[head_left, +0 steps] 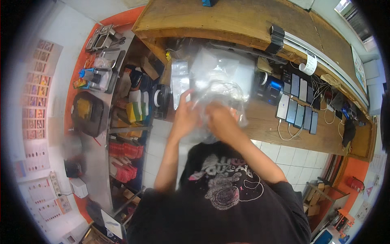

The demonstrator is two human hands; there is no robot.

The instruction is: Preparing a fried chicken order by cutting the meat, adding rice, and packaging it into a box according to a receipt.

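Note:
A crinkled clear plastic bag (pixel 223 90) is in front of me at the wooden counter, partly smeared by motion. My right hand (pixel 222 120) is closed on the bag's near part, its fingers bunched. Close beside it, my left hand (pixel 185 118) pinches the bag's left side, though its fingertips are blurred. Something with a small orange patch shows through the film by my right hand; its kind is unclear. Beyond the bag lies a stack of clear plastic sheets or bags (pixel 239 63). A silvery flat packet (pixel 180 79) rests left of the stack.
On the right, several phones (pixel 291 110) lie among charging cables beside a dark label printer (pixel 273 87). A tape dispenser (pixel 161 97) stands at the left. A raised wooden shelf (pixel 211 22) overhangs the counter's back. The left steel table (pixel 118 87) carries trays and a black container.

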